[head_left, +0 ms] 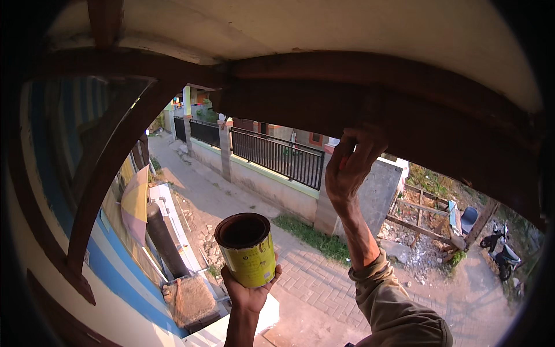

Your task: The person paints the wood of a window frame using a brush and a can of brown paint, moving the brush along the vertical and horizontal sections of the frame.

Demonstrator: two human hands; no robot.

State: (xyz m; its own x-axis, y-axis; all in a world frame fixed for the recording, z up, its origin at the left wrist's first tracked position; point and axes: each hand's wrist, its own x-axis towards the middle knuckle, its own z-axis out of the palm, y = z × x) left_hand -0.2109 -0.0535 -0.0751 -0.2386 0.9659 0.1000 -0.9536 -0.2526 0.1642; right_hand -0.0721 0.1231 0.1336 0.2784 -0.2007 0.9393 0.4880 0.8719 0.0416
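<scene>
My left hand (250,291) holds a yellow-green paint can (250,264) from below, its open mouth facing up. Dark brown paint coats the can's rim and inside; how full it is cannot be seen. Raised to the lower edge of a dark brown wooden eave board (295,106), my right hand (354,165) has its fingers curled around a small red-handled tool (344,163). Only a bit of red shows between the fingers. The tool's working end is lost against the dark board, probably a paintbrush.
A brown diagonal brace (117,160) stands at left by a blue-and-white striped wall (125,290). Pale soffit (329,26) lies overhead. Far below are a paved lane (321,277), a railing-topped wall (277,154), an umbrella (135,206), a dark pipe (162,238) and a parked motorbike (503,253).
</scene>
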